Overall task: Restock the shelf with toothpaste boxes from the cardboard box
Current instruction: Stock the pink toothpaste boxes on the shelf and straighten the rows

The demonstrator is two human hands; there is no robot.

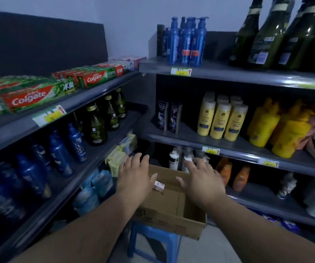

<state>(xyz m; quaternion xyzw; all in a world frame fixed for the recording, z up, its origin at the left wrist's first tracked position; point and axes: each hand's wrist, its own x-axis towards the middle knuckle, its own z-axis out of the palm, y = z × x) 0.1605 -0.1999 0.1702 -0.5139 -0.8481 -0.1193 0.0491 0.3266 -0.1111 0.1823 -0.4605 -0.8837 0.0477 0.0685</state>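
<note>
Dim shop corner, two dark shelf units meeting at an angle below a pale wall. On the top left shelf, red and green toothpaste boxes lying flat in rows, long sides along the front edge, with some bare shelf in front of them at the near end. Under it, blue bottles and dark green bottles; on the right unit, yellow bottles among others. Low in the corner, an open cardboard box standing on a blue stool. Inside, only a single toothpaste box to be seen, a white and orange end showing near the left inner wall; otherwise plain cardboard floor, though partly hidden under the hands. Long axis not sure: only the end in view, the rest covered by the left hand. Both hands above the open top, palms down, fingers straight and spread, holding nothing; right hand over the far right side, apart from the single toothpaste box. Left hand clearly the nearer one, its thumb just beside the visible end. Probably a short reach down and a pinch across the narrow sides, then a lift up and to the left toward the shelf.
</note>
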